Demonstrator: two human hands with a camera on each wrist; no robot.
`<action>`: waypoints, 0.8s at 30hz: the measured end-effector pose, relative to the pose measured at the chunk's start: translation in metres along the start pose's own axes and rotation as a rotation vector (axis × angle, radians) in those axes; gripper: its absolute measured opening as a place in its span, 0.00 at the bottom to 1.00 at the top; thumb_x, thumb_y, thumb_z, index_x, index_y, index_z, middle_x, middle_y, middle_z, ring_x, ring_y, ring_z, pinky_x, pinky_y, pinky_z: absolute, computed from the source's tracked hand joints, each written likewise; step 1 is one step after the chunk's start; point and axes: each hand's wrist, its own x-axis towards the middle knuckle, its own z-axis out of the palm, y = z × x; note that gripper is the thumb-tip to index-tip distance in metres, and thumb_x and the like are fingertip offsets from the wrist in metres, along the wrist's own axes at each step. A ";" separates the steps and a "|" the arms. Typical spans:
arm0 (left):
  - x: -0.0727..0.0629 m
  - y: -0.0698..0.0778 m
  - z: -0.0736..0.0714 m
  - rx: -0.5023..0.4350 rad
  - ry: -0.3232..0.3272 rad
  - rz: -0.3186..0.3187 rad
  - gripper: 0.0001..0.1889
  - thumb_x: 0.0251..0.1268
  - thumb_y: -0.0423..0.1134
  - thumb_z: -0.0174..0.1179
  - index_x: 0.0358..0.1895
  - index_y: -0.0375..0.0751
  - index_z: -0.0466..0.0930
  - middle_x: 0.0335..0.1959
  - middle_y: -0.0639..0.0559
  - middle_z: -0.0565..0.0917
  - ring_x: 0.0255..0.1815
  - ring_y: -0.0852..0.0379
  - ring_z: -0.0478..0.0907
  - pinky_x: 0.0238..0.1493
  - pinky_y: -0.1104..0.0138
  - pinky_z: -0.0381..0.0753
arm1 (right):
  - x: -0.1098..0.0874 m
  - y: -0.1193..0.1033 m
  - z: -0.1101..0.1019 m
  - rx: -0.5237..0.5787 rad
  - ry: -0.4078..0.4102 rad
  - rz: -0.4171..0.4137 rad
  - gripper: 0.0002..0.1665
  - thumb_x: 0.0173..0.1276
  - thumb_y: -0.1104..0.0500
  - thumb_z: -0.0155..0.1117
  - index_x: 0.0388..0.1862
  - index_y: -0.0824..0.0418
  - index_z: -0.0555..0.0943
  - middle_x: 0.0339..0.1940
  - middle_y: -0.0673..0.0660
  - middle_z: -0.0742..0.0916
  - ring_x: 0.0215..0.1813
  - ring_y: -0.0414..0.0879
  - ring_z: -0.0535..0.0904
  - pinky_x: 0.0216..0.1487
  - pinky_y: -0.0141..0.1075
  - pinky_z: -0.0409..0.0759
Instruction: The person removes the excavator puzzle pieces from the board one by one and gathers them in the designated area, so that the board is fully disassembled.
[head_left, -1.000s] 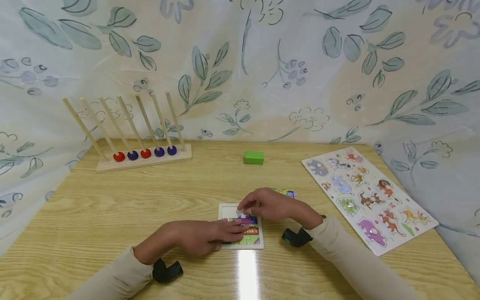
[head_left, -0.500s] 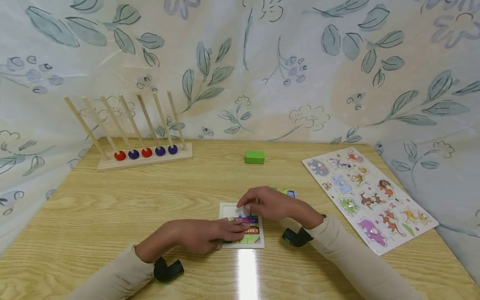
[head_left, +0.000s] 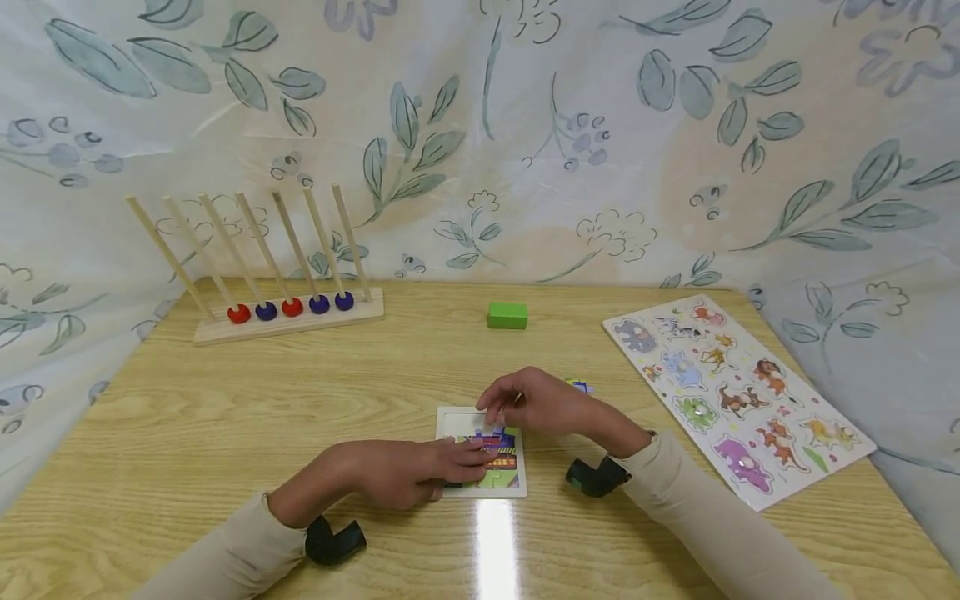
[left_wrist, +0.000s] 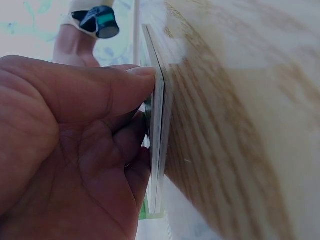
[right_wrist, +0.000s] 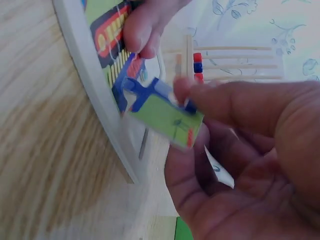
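A small jigsaw puzzle in a white frame lies on the table, its printed pieces filling the near part and the far strip bare white. My left hand rests on it with fingers stretched across the pieces; in the left wrist view the thumb touches the frame's edge. Over the frame's far right side, my right hand pinches a green and blue puzzle piece between thumb and fingers. In the right wrist view the piece is tilted, close above the bare part of the frame.
Beyond the right hand lies another colourful puzzle piece, partly hidden. A green block sits farther back. At the back left stands a wooden peg rack with red and blue beads. An animal puzzle board lies on the right.
My right hand has risen and shifted slightly, its wrist covering more of the loose pieces behind it. The left hand stays on the puzzle.
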 end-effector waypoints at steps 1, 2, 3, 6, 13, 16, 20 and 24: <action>0.000 -0.001 0.000 0.000 0.002 0.000 0.30 0.71 0.23 0.45 0.75 0.40 0.58 0.78 0.51 0.51 0.77 0.50 0.43 0.73 0.58 0.49 | 0.000 -0.001 0.000 0.016 -0.012 -0.002 0.13 0.69 0.73 0.57 0.50 0.69 0.82 0.38 0.53 0.87 0.42 0.42 0.81 0.45 0.34 0.78; 0.000 -0.001 0.000 0.003 0.003 0.004 0.30 0.71 0.23 0.45 0.75 0.39 0.58 0.78 0.50 0.51 0.77 0.49 0.43 0.73 0.57 0.49 | -0.001 -0.001 0.000 0.033 -0.026 -0.003 0.13 0.69 0.73 0.57 0.51 0.69 0.81 0.39 0.53 0.87 0.43 0.43 0.82 0.46 0.34 0.79; 0.000 -0.001 0.000 0.003 0.004 0.002 0.29 0.72 0.23 0.45 0.75 0.40 0.58 0.78 0.51 0.51 0.77 0.49 0.44 0.73 0.57 0.49 | -0.001 -0.001 0.001 0.050 -0.038 -0.007 0.13 0.70 0.73 0.57 0.51 0.69 0.81 0.40 0.54 0.88 0.45 0.43 0.82 0.47 0.35 0.79; -0.001 -0.003 0.000 0.005 0.014 0.001 0.29 0.72 0.24 0.44 0.75 0.41 0.58 0.78 0.51 0.52 0.77 0.49 0.44 0.73 0.57 0.49 | -0.002 0.000 0.002 0.068 -0.051 -0.019 0.13 0.70 0.73 0.56 0.51 0.70 0.81 0.42 0.56 0.88 0.47 0.45 0.83 0.49 0.35 0.79; -0.002 -0.003 -0.001 -0.013 0.011 -0.005 0.32 0.70 0.23 0.47 0.76 0.43 0.57 0.78 0.52 0.50 0.77 0.50 0.42 0.73 0.57 0.48 | 0.000 0.004 0.004 0.061 0.000 0.002 0.12 0.68 0.72 0.60 0.49 0.68 0.82 0.39 0.57 0.84 0.40 0.44 0.78 0.43 0.33 0.78; -0.001 -0.002 -0.002 -0.008 0.009 0.000 0.32 0.70 0.23 0.47 0.76 0.42 0.57 0.78 0.52 0.50 0.77 0.51 0.42 0.73 0.57 0.49 | 0.001 0.004 0.005 0.059 0.017 0.019 0.08 0.67 0.69 0.63 0.44 0.67 0.83 0.36 0.54 0.85 0.37 0.43 0.78 0.40 0.33 0.78; -0.001 -0.003 -0.002 -0.015 0.010 0.002 0.32 0.71 0.23 0.46 0.76 0.43 0.56 0.78 0.53 0.50 0.77 0.51 0.42 0.73 0.57 0.49 | 0.000 0.005 0.006 0.039 0.038 0.021 0.04 0.67 0.65 0.66 0.38 0.64 0.86 0.34 0.49 0.87 0.37 0.41 0.81 0.41 0.33 0.80; -0.002 -0.004 -0.003 -0.030 0.010 -0.008 0.32 0.71 0.23 0.46 0.76 0.44 0.56 0.79 0.54 0.50 0.77 0.51 0.42 0.73 0.56 0.48 | -0.001 0.006 0.004 0.002 0.045 0.002 0.05 0.67 0.63 0.66 0.38 0.61 0.88 0.34 0.47 0.88 0.39 0.39 0.82 0.43 0.33 0.80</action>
